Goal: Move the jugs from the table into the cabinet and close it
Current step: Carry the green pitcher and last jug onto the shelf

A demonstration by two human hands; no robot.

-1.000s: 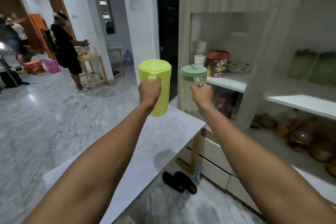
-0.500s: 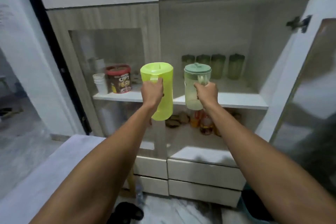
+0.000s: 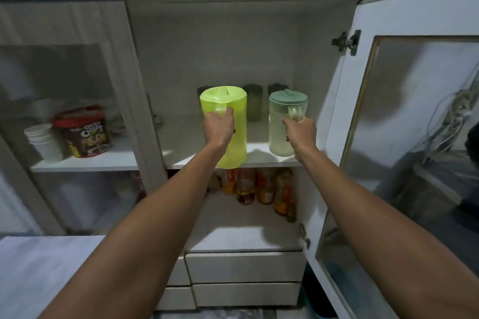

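My left hand [image 3: 219, 125] grips the lime jug [image 3: 228, 122], my right hand [image 3: 300, 132] the pale jug [image 3: 281, 124]; I should lower both level, well behind the shelf [image 3: 259, 156] front edge.

Both bare arms are stretched forward and a little upward, almost parallel, with the wrists straight. The left hand [image 3: 218, 127] is closed in a fist, its back turned to the camera. The right hand [image 3: 300, 132] is closed in the same way, at nearly the same height.

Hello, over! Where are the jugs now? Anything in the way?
Left hand grips yellow jug. Right hand grips clear jug. Both at shelf. Green jars behind.
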